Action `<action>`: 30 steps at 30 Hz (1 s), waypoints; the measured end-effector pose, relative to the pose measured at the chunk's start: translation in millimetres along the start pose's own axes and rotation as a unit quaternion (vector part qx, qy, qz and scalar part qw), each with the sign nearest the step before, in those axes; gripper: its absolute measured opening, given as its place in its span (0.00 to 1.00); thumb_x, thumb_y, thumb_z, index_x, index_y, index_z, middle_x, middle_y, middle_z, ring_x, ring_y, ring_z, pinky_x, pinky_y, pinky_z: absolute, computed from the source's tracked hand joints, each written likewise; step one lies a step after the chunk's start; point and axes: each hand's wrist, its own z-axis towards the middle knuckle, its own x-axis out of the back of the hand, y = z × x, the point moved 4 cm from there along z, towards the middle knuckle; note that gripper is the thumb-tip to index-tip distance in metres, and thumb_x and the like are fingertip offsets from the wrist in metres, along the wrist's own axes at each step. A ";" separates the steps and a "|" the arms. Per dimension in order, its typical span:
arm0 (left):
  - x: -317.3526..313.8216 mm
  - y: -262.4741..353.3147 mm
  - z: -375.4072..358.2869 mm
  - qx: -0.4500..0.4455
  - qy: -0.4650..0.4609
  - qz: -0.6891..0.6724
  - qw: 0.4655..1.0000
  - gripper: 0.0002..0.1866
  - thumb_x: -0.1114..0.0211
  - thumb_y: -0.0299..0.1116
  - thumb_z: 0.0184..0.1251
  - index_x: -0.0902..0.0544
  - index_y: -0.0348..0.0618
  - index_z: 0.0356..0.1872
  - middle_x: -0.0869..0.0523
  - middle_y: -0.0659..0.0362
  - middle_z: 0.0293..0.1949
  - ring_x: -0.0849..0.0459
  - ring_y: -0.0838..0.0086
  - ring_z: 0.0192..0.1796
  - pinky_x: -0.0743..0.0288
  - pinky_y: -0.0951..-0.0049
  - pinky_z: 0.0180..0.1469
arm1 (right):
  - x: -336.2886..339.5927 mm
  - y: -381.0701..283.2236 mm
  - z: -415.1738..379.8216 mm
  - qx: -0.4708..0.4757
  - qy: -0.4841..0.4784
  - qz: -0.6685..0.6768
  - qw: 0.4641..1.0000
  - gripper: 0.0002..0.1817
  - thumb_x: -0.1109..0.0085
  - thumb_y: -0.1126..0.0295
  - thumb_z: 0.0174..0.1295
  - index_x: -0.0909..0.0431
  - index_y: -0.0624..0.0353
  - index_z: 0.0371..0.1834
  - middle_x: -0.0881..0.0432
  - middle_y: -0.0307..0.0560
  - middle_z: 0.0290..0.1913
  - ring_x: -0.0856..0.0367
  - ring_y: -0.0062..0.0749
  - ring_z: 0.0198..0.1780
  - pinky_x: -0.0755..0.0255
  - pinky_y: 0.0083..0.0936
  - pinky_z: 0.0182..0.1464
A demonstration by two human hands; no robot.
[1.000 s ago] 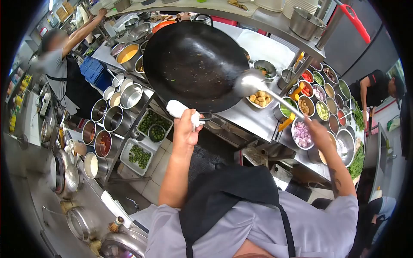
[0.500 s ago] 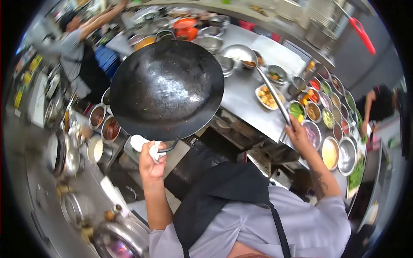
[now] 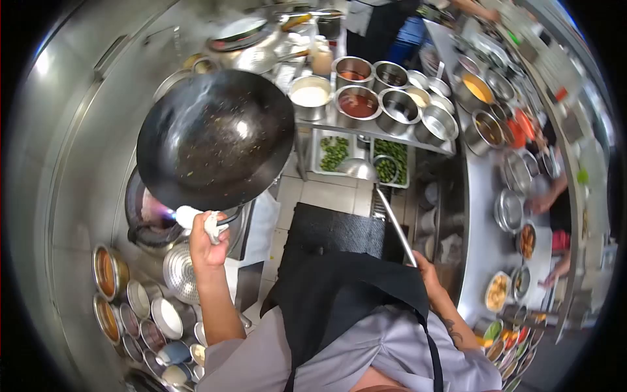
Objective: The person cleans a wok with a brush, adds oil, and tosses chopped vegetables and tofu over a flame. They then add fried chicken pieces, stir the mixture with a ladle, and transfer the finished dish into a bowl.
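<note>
Held a wide black wok (image 3: 215, 137) aloft in the left grip (image 3: 208, 247), clenched through a white cloth (image 3: 187, 217) around the near loop handle (image 3: 236, 214). Hung partly over the lit burner (image 3: 136, 196), beside the tabletop's (image 3: 428, 145) near left corner in view. Seemed heavy, stiff and awkward to balance, probably slick and hot; best taken by that padded loop. Reached forward with the left forearm. Grasped a ladle (image 3: 358, 168) by the shaft's end in the right grip (image 3: 428, 277), low by the apron (image 3: 346, 287).
</note>
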 end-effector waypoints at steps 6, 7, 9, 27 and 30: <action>127.0 41.2 7.9 -0.125 0.129 -0.095 0.979 0.06 0.40 0.33 0.59 0.25 0.42 0.30 0.20 0.56 0.24 0.27 0.72 0.21 0.37 0.77 0.18 | -102.1 -62.9 146.8 0.034 -0.165 -0.058 0.984 0.22 0.41 0.74 0.61 0.31 0.66 0.58 0.24 0.37 0.34 0.28 0.19 0.35 0.31 0.17 0.38; 135.9 42.3 9.8 -0.140 0.125 -0.101 0.977 0.06 0.40 0.33 0.59 0.25 0.42 0.30 0.20 0.56 0.24 0.27 0.72 0.21 0.37 0.77 0.18 | -122.2 -67.4 176.4 0.044 -0.190 -0.071 0.978 0.22 0.41 0.74 0.61 0.31 0.66 0.58 0.24 0.37 0.34 0.28 0.19 0.35 0.31 0.17 0.38; 161.8 48.5 14.0 -0.169 0.141 -0.145 0.965 0.06 0.40 0.32 0.59 0.25 0.42 0.30 0.20 0.56 0.24 0.27 0.72 0.21 0.37 0.77 0.17 | -163.3 -89.9 225.5 0.194 -0.176 -0.109 0.959 0.23 0.41 0.75 0.59 0.31 0.65 0.59 0.23 0.39 0.32 0.29 0.18 0.34 0.32 0.16 0.37; 246.3 31.0 150.0 -0.204 0.290 -0.197 0.914 0.09 0.43 0.43 0.62 0.29 0.51 0.34 0.28 0.64 0.25 0.26 0.70 0.26 0.40 0.77 0.18 | -442.6 -177.3 455.6 0.352 -0.266 -0.338 0.831 0.26 0.45 0.76 0.51 0.32 0.65 0.58 0.22 0.68 0.38 0.21 0.60 0.42 0.26 0.45 0.44; 218.2 27.7 134.6 -0.201 0.363 -0.204 0.887 0.13 0.42 0.47 0.63 0.27 0.49 0.35 0.23 0.60 0.26 0.24 0.69 0.23 0.36 0.74 0.18 | -437.8 -156.2 467.4 0.308 -0.306 -0.372 0.820 0.32 0.44 0.76 0.52 0.38 0.67 0.63 0.31 0.71 0.50 0.25 0.63 0.49 0.27 0.41 0.50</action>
